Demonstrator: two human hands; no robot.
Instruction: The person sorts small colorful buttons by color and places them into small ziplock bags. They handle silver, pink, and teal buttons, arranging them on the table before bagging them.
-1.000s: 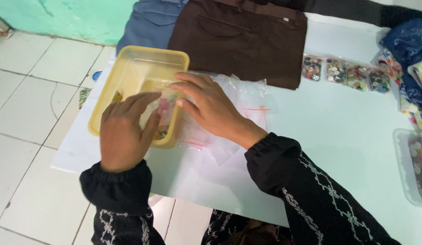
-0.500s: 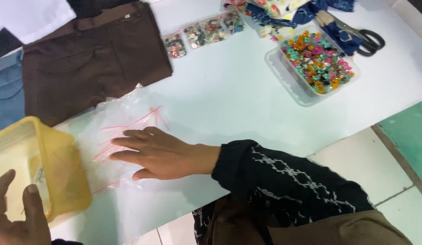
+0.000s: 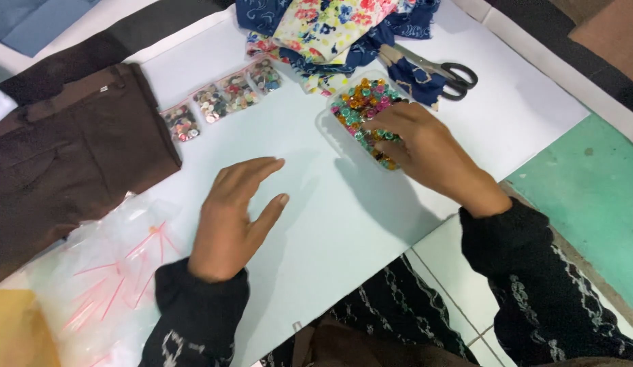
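While the left hand (image 3: pixel 228 217) rests flat and empty, fingers spread, on the white surface (image 3: pixel 316 224), a heap of clear bags (image 3: pixel 106 272) with red strips lies just beside its wrist, and brown trousers (image 3: pixel 65 156) lie further left. Four small packets (image 3: pixel 225 98) of buttons sit in a row beyond it, already filled. The right hand (image 3: pixel 425 153) dips its fingertips into the clear tray (image 3: pixel 364 112) of bright buttons; whether it has pinched any I cannot tell. Floral cloth (image 3: pixel 337 24) and scissors (image 3: pixel 439 68) crowd the tray's far side.
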